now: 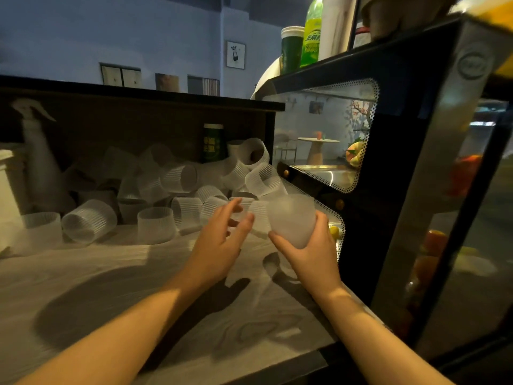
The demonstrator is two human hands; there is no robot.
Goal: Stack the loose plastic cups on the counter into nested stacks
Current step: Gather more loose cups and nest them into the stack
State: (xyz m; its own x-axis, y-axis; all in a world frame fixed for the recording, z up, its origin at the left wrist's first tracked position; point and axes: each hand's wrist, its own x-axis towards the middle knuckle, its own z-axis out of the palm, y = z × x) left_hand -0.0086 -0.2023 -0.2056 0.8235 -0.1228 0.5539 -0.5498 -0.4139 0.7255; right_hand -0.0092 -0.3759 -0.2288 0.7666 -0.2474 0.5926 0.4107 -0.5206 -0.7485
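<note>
Several loose translucent ribbed plastic cups [177, 190] lie heaped at the back of the pale wood-grain counter [166, 315], some on their sides, some upside down. My right hand [311, 254] grips one frosted cup [293, 220] from below, lifted above the counter near the display case. My left hand [222, 240] hovers just left of that cup with fingers spread and relaxed, holding nothing. Its fingertips point toward a cup [259, 215] in the pile.
A black glass display case [388, 162] stands close on the right. A white spray bottle [41, 162] stands at the back left. A dark green cup [213, 143] sits behind the pile against a dark raised back panel [138, 120]. A green bottle [312, 34] stands on the case.
</note>
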